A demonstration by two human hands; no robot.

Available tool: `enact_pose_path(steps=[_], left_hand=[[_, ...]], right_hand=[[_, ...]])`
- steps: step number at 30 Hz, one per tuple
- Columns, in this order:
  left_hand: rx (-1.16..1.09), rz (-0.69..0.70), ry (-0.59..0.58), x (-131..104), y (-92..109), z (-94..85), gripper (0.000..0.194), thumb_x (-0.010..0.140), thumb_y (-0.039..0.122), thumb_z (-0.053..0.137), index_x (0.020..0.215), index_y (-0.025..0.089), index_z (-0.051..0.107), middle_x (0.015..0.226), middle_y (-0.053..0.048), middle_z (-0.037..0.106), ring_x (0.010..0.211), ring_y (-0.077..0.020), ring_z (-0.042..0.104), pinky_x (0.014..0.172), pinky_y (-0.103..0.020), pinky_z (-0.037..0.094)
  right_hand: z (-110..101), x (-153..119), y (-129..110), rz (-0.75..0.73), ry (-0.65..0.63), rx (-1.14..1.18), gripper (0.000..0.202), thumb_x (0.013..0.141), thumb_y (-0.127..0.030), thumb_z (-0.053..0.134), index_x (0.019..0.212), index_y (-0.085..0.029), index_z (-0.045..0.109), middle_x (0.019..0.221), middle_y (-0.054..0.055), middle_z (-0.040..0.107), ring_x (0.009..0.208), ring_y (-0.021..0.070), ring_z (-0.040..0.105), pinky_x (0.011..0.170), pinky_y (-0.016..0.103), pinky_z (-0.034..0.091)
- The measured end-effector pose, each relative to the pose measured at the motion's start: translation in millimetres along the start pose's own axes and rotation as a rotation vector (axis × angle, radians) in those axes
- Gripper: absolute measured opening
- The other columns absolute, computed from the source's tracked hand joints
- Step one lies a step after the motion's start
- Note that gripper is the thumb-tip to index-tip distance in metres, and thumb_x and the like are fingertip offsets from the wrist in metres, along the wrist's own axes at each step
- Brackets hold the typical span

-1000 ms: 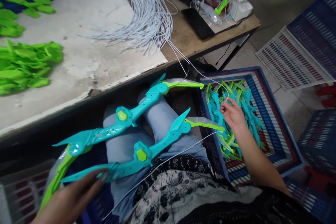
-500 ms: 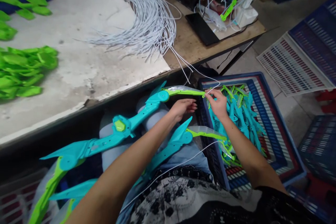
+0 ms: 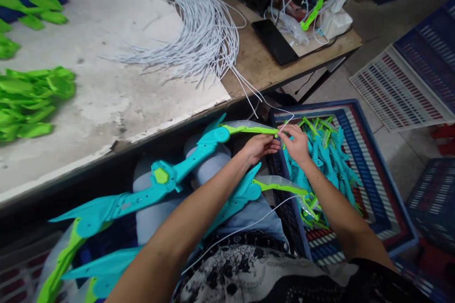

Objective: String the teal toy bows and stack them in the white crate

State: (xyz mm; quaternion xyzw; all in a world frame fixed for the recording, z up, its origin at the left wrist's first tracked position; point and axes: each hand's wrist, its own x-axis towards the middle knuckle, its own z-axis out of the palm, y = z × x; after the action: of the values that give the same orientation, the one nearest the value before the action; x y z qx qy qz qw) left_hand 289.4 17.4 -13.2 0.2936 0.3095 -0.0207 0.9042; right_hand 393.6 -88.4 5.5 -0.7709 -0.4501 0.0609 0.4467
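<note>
A turquoise toy bow (image 3: 192, 158) with green limbs lies across my lap. My right hand (image 3: 295, 143) pinches a white cord (image 3: 284, 111) at the tip of the bow's right green limb (image 3: 249, 129). Just left of it, my left hand (image 3: 262, 147) has its fingers curled beneath the same tip; what they grip, if anything, is too small to make out. A second turquoise bow (image 3: 241, 194) rests nearer my body, a white cord running from its green tip across my lap.
A blue-rimmed basket (image 3: 384, 184) full of bows stands at the right. On the worktable (image 3: 142, 99) lie a bundle of white cords (image 3: 209, 28), green parts (image 3: 31, 99) and a black phone (image 3: 274, 41). A white crate (image 3: 401, 87) leans behind.
My left hand has moved right, up to the limb's tip beside my right hand. The right hand stays at the tip with the cord.
</note>
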Motion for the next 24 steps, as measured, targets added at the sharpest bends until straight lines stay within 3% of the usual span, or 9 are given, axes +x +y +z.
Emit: enact_pose_path(steps=[11,18,21,24], left_hand=[[-0.041,-0.054,-0.070,4,-2,-2.9,0.013,0.086,0.009,0.059,0.077,0.007,0.068,0.073,-0.010,0.071,0.066,-0.0125,0.067,0.073,-0.025,0.053],[0.102,-0.019,0.033,1,-2,6.0,0.014,0.086,0.008,0.059,0.073,0.009,0.064,0.064,-0.006,0.068,0.059,-0.0114,0.065,0.068,-0.024,0.053],[0.244,0.016,0.097,-18,0,-2.0,0.019,0.084,0.012,0.062,0.066,0.012,0.057,0.057,-0.005,0.065,0.049,-0.0115,0.061,0.058,-0.024,0.051],[0.390,0.110,0.153,-70,12,-27.3,0.018,0.080,0.017,0.064,0.065,0.014,0.055,0.066,-0.007,0.070,0.055,-0.0137,0.064,0.057,-0.024,0.050]], right_hand=[[3,-11,5,0.023,-0.013,0.083,0.012,0.083,-0.030,0.060,0.077,-0.024,0.068,0.096,0.004,0.072,0.094,0.0211,0.063,0.087,0.040,0.048],[3,-15,7,-0.042,-0.043,0.026,0.013,0.084,-0.034,0.060,0.088,-0.023,0.067,0.102,0.007,0.069,0.099,0.0221,0.062,0.088,0.040,0.049],[3,-16,9,-0.006,-0.062,-0.011,0.023,0.082,-0.037,0.062,0.101,-0.023,0.064,0.102,0.007,0.069,0.095,0.0228,0.062,0.084,0.039,0.051],[2,-20,11,0.054,-0.043,0.007,0.041,0.081,-0.039,0.064,0.118,-0.023,0.057,0.106,0.007,0.069,0.087,0.0208,0.063,0.082,0.038,0.051]])
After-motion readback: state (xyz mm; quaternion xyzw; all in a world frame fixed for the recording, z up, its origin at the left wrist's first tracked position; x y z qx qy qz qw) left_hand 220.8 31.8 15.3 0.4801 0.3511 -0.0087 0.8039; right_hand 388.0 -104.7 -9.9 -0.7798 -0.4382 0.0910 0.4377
